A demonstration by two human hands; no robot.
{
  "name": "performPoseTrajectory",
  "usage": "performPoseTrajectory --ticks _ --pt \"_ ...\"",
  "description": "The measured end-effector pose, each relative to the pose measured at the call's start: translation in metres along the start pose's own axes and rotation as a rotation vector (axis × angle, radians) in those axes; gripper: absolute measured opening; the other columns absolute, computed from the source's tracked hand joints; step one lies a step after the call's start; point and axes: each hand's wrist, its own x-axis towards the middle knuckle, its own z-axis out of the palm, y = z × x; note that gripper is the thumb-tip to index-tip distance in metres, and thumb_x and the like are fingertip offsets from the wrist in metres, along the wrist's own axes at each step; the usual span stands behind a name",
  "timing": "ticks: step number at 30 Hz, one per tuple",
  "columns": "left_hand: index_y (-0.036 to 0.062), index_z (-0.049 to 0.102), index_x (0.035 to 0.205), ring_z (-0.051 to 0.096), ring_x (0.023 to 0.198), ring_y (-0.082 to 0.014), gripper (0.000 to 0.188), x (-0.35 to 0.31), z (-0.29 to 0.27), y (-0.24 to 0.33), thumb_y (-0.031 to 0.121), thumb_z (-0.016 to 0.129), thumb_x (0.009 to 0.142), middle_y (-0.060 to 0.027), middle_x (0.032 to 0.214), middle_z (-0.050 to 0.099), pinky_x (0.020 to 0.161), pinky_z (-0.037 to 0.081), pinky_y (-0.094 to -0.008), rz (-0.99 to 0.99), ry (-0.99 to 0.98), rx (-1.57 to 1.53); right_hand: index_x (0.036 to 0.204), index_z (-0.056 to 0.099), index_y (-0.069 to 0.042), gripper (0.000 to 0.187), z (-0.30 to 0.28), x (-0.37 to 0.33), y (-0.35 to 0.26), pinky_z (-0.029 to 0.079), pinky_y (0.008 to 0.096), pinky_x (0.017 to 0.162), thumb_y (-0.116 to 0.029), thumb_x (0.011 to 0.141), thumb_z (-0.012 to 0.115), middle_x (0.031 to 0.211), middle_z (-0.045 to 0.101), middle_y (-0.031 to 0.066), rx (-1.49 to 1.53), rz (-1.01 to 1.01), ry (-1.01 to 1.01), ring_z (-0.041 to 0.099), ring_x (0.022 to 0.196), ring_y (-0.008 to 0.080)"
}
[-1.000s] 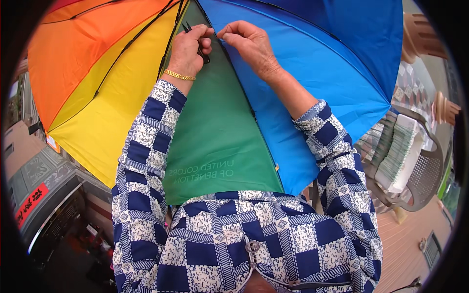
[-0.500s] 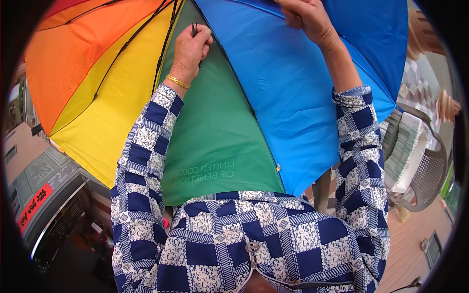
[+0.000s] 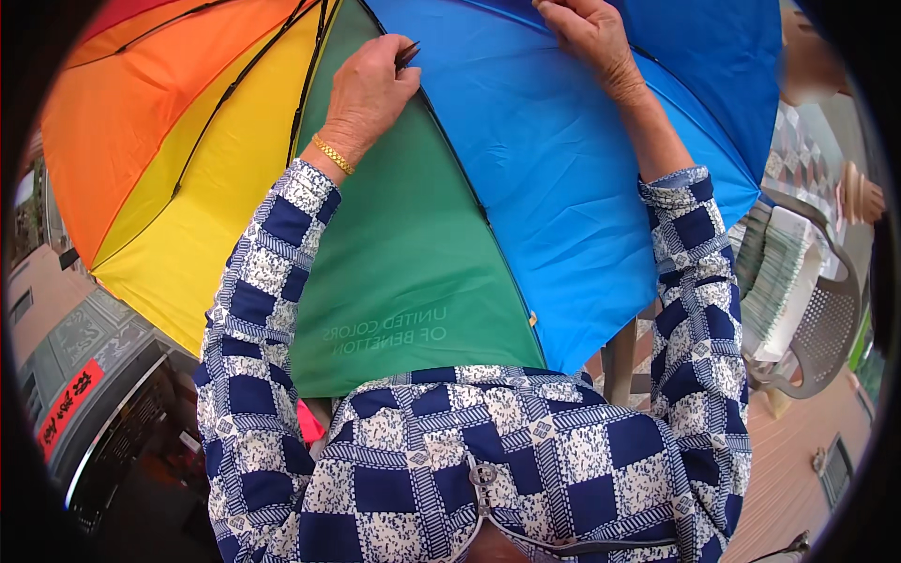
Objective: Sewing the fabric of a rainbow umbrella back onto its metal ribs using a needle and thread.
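A rainbow-coloured umbrella lies spread in front of me with its inner side up, its near edge against my body. Thin black ribs run across its yellow, green and blue panels. My left hand, closed over the top of the green panel, grips a small black tool with pointed tips; its exact kind is unclear. Farther right, over the blue panel, my right hand has thumb and fingers pinched together near the upper picture edge. What it pinches, if anything, cannot be made out.
To the right stands a grey-brown plastic chair bearing a stack of pale sheets. A dark opening with a red paper strip above it is at the left. Something pink shows beside my left sleeve.
My left hand has turned over, so its back shows and the black tool now points up and right. My right hand has shifted slightly. The umbrella has moved a little left.
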Motion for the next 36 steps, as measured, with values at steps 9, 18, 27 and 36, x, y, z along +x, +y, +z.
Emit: performPoseTrajectory --ticks 9,18,27,36 --pt "0.0012 0.058 0.082 0.060 0.072 -0.0348 0.013 0.021 -0.005 0.011 0.013 0.059 0.078 -0.0152 0.077 0.062 0.066 0.049 -0.0415 0.079 -0.279 0.399 0.082 0.059 -0.004 0.005 -0.006 -0.035 -0.031 0.035 0.0185 0.048 -0.006 0.083 0.055 0.064 0.050 -0.0053 0.077 0.030 0.009 0.042 0.055 0.0026" --pt "0.0036 0.056 0.087 0.060 0.074 -0.0303 0.015 -0.007 0.021 0.012 0.013 0.059 0.076 -0.0118 0.080 0.062 0.067 0.047 -0.0408 -0.338 -0.055 0.000 0.083 0.057 -0.003 0.002 0.011 -0.037 -0.002 0.034 0.0168 0.053 -0.002 0.083 0.055 0.068 0.049 -0.0046 0.375 -0.510 -0.081 0.040 0.061 0.0009" --pt "0.0102 0.060 0.091 0.058 0.081 -0.0283 0.015 -0.009 0.024 -0.010 0.015 0.061 0.077 -0.0114 0.086 0.056 0.070 0.047 -0.0391 -0.238 -0.001 -0.057 0.083 0.059 -0.004 0.007 -0.029 -0.026 -0.090 0.033 0.0173 0.051 -0.006 0.086 0.053 0.066 0.048 -0.0042 0.066 -0.056 0.174 0.042 0.058 0.0023" --pt "0.0100 0.064 0.083 0.056 0.074 -0.0269 0.014 -0.008 -0.002 0.015 0.022 0.065 0.077 -0.0098 0.078 0.054 0.063 0.046 -0.0376 -0.138 -0.033 0.132 0.089 0.057 0.000 0.011 0.003 -0.015 -0.060 0.047 0.0241 0.069 -0.008 0.090 0.051 0.077 0.056 0.0039 0.216 -0.079 0.027 0.057 0.072 0.0111"
